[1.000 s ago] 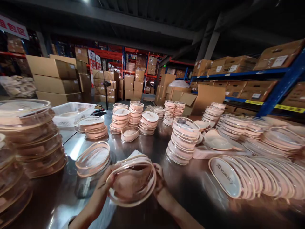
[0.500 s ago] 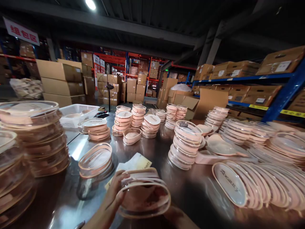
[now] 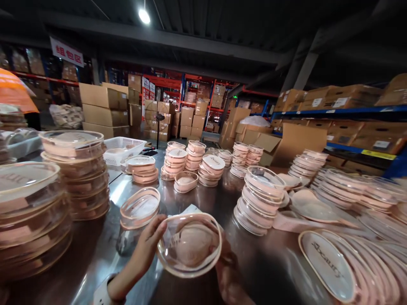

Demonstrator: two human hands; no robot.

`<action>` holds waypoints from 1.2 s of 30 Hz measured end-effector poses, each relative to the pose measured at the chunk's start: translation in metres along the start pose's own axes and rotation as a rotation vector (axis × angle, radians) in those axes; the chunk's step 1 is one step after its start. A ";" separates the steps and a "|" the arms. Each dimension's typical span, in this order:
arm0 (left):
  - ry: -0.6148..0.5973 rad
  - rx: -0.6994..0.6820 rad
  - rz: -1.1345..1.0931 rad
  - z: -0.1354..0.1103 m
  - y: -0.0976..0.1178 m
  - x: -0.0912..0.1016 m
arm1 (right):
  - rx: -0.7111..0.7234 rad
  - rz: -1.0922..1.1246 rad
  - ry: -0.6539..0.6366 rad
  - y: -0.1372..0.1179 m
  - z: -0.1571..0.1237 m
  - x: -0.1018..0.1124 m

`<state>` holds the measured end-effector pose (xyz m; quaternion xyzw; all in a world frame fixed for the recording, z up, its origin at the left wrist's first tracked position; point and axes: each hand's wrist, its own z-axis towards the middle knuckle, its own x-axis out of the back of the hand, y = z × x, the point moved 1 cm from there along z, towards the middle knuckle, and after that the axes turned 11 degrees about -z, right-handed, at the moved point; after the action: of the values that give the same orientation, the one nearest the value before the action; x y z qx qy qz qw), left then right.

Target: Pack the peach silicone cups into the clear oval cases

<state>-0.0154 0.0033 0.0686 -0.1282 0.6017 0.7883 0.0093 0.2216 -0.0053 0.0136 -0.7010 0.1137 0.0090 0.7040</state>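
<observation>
In front of me, my left hand (image 3: pixel 149 242) grips the left rim of a transparent oval plastic case (image 3: pixel 190 271) with a pale edge. A beige rounded padded piece shows through its window. My right hand (image 3: pixel 228 264), blurred and in shadow, holds the right side of the case. The case is tilted with its window facing me. Behind it, the corner of a paper sheet (image 3: pixel 191 208) sticks out on the table. An open oval case (image 3: pixel 140 208) sits just beyond my left hand, and a tall stack of oval cases (image 3: pixel 259 201) stands to the right.
Tall stacks of cases (image 3: pixel 30 216) rise at the left of the metal table (image 3: pixel 104 258). A leaning row of lettered cases (image 3: pixel 330 264) lies at the right. Beige molded cups (image 3: pixel 313 206), a white basket (image 3: pixel 124 150) and more stacks stand farther back. An orange-clad person (image 3: pixel 14 91) is at far left.
The case in my hands has turned so its window faces me, showing the padded piece. My right hand has come into fuller view. The view has swung left, bringing in the orange-clad person.
</observation>
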 end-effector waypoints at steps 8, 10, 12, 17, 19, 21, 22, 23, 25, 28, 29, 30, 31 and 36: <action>0.458 -0.113 0.143 0.039 0.017 0.067 | -0.126 0.115 0.242 -0.032 0.020 0.011; 0.570 -0.118 0.158 0.050 0.016 0.089 | -0.160 0.159 0.233 -0.032 0.026 0.014; 0.617 -0.119 0.180 0.058 0.014 0.103 | -0.197 0.183 0.149 -0.028 0.027 0.015; 0.633 -0.119 0.445 0.056 0.013 0.096 | -0.304 0.170 -0.040 -0.020 0.013 0.005; 0.557 -0.310 0.604 0.041 0.009 0.075 | -0.315 0.178 -0.064 -0.021 0.008 0.001; 0.203 -0.540 0.742 0.021 -0.002 0.046 | -0.308 0.209 -0.104 -0.023 0.006 -0.001; -0.064 -0.567 0.763 0.010 -0.012 0.031 | -0.300 0.231 -0.145 -0.024 0.005 -0.002; -0.271 -0.560 0.777 -0.002 -0.023 0.018 | -0.285 0.250 -0.196 -0.025 0.005 -0.003; -0.449 -0.595 0.804 -0.020 -0.044 -0.002 | -0.243 0.274 -0.291 -0.027 0.002 -0.004; -0.417 -0.867 0.861 -0.036 -0.065 -0.015 | -0.213 0.267 -0.387 -0.029 -0.006 -0.006; -0.393 -0.962 0.863 -0.038 -0.067 -0.016 | -0.217 0.260 -0.412 -0.030 -0.010 -0.007; -0.381 -1.021 0.855 -0.038 -0.067 -0.015 | -0.224 0.255 -0.439 -0.031 -0.013 -0.008; -0.373 -1.031 0.836 -0.038 -0.065 -0.014 | -0.227 0.251 -0.463 -0.031 -0.016 -0.010; -0.158 -0.449 0.461 -0.019 -0.045 0.003 | -0.137 0.222 -0.448 -0.026 -0.019 -0.014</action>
<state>-0.0077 -0.0025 0.0211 0.0738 0.4236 0.8901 -0.1512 0.2097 -0.0220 0.0414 -0.7108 0.0302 0.2490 0.6572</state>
